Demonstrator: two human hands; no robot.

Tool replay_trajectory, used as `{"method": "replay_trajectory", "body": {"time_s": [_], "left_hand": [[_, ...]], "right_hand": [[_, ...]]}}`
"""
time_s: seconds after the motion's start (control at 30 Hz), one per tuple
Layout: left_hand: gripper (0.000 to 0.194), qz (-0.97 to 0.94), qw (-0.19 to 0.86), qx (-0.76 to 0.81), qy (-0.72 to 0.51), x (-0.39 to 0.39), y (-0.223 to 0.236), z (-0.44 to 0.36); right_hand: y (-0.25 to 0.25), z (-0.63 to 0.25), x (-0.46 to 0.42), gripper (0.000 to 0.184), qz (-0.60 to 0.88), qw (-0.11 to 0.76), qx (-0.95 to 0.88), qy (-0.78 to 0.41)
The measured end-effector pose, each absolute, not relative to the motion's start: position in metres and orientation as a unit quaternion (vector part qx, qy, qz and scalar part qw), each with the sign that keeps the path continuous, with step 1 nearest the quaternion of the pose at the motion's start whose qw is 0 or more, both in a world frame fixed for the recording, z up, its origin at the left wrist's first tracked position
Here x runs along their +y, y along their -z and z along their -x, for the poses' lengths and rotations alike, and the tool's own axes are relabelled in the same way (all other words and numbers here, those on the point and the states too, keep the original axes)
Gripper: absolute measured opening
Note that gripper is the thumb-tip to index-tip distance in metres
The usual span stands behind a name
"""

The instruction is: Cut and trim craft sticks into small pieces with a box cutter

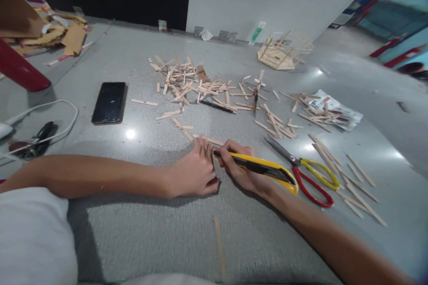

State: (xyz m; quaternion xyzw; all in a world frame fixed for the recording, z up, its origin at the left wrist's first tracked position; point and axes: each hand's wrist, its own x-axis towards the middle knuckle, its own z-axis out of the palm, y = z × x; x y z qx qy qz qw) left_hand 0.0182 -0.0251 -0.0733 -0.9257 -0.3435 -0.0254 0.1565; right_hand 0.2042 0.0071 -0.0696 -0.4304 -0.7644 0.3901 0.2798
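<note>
In the head view my right hand is wrapped round a yellow and black utility knife, whose front end points toward my left hand. My left hand is closed, with its fingertips pressed down by a thin wooden stick on the grey tabletop. The fingers hide part of that stick, and the knife's blade tip cannot be made out. Scissors with one red and one yellow handle lie open to the right of my right hand. A single long stick lies nearer my body.
Past my hands spreads a pile of short wooden pieces with a black pen. A phone and white cable lie left. A stick-built frame stands at the back. More sticks and a plastic packet are right.
</note>
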Motion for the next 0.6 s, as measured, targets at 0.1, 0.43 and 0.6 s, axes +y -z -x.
{"method": "replay_trajectory", "body": {"time_s": [0.1, 0.43, 0.6], "left_hand": [[0.070, 0.933, 0.120, -0.338, 0.028, -0.0237, 0.0706, -0.0181], [0.075, 0.927, 0.092, -0.362, -0.023, -0.0220, 0.0630, -0.0228], [0.074, 0.933, 0.105, -0.346, 0.003, -0.0211, 0.0654, -0.0186]], "right_hand": [[0.0713, -0.2059, 0.0085, 0.037, 0.438, 0.264, -0.785, -0.350], [0.0644, -0.2045, 0.0065, 0.042, 0.418, 0.239, -0.803, -0.351], [0.0688, -0.2097, 0.0060, 0.041, 0.425, 0.261, -0.788, -0.361]]}}
